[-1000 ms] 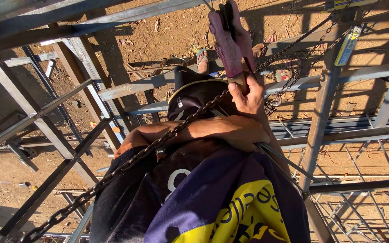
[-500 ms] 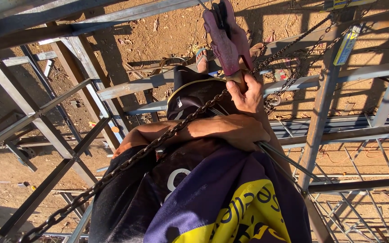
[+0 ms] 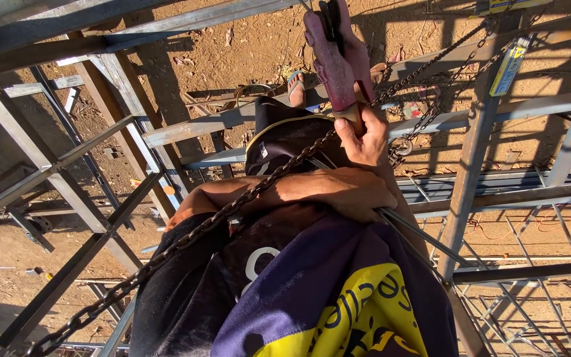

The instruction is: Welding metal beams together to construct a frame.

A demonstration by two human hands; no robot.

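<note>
Steel chain (image 3: 232, 211) hangs taut beside the right hand (image 3: 365, 135) gripping the hoist handle (image 3: 335, 59), the left hand (image 3: 348, 192) curled empty; a slackened grip risks a fall.

hoist body (image 3: 336, 53) cut off above, chain (image 3: 186, 241) leaving lower-left

Your clothing: dark purple-and-black jersey (image 3: 312, 291) with yellow panel and white lettering (lower centre of frame), dark shorts (image 3: 285, 142), blue-strapped sandal (image 3: 297, 86).
</note>
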